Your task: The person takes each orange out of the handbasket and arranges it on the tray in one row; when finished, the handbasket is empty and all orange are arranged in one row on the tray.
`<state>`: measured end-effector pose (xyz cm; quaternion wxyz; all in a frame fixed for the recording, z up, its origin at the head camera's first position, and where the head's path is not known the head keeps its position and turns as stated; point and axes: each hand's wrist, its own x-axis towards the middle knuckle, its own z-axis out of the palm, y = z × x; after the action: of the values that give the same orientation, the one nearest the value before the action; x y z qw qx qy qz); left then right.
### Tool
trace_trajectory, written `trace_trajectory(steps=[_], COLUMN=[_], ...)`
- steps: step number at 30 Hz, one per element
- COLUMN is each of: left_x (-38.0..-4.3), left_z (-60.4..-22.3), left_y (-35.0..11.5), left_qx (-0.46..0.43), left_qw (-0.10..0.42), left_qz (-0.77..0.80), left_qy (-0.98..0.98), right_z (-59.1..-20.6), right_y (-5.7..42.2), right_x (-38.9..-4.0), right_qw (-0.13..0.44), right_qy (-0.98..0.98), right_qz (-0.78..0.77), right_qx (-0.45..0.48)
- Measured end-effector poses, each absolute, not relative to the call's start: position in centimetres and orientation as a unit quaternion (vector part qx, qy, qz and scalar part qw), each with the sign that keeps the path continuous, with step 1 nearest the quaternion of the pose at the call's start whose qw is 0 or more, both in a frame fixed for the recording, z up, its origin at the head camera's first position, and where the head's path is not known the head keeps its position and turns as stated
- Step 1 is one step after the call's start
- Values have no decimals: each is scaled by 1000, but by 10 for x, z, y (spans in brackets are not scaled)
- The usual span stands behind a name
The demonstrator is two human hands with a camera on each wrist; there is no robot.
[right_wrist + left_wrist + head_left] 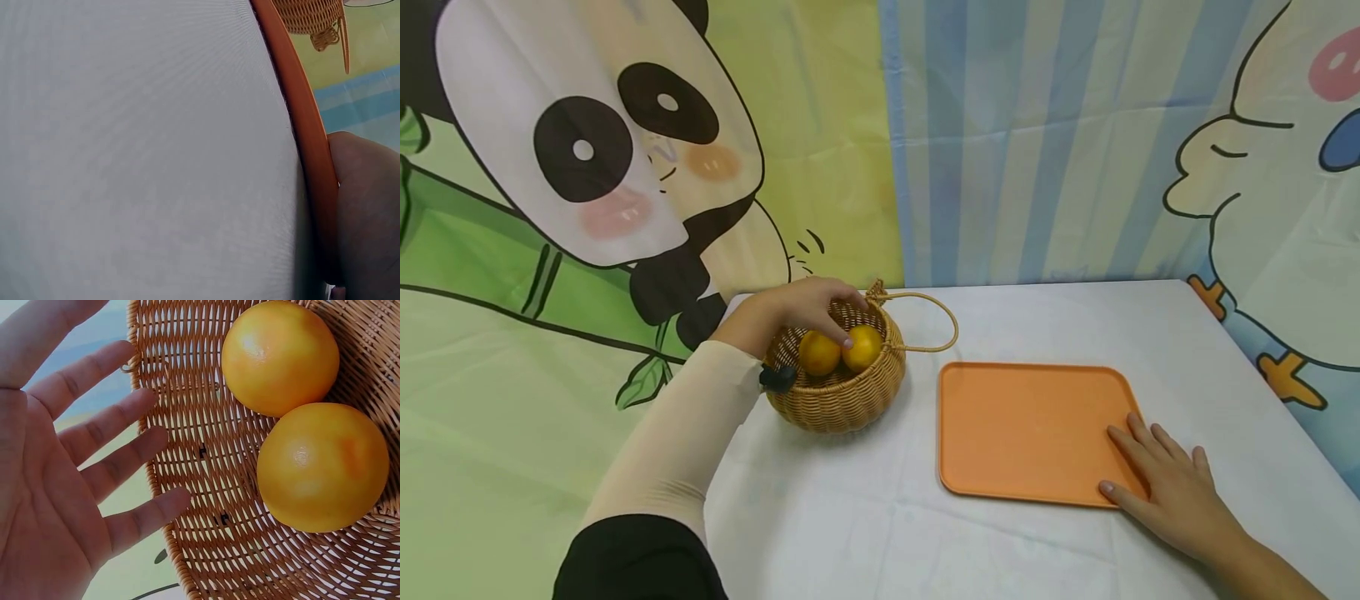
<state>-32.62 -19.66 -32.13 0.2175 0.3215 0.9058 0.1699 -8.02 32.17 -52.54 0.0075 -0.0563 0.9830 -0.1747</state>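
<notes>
Two round oranges, one on the left and one on the right, lie side by side inside a wicker basket. My left hand reaches over the basket's far left rim, its thumb overlapping the right orange in the head view. In the left wrist view the left hand has its fingers spread and straight, fingertips at the woven rim, palm empty. On the right, my right hand rests with extended fingers on the near right corner of a flat orange tray.
The basket's looped handle sticks out to the right, behind the tray. A white cloth covers the table. Printed curtains with a panda and stripes hang behind it. A black strap piece sits at my left wrist.
</notes>
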Motion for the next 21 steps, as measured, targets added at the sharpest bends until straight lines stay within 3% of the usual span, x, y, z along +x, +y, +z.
trace_trajectory(steps=[11, 21], left_x=[-336, -343], left_z=[-330, -340], left_y=[-194, -193], left_qx=[308, 303], left_qw=[283, 279], left_qz=[181, 204], left_qy=[890, 888], right_z=[-527, -526], right_y=[321, 322], right_x=[-81, -81], right_qw=[5, 5], right_qy=[984, 984], right_qz=[-170, -171], right_qx=[-48, -53])
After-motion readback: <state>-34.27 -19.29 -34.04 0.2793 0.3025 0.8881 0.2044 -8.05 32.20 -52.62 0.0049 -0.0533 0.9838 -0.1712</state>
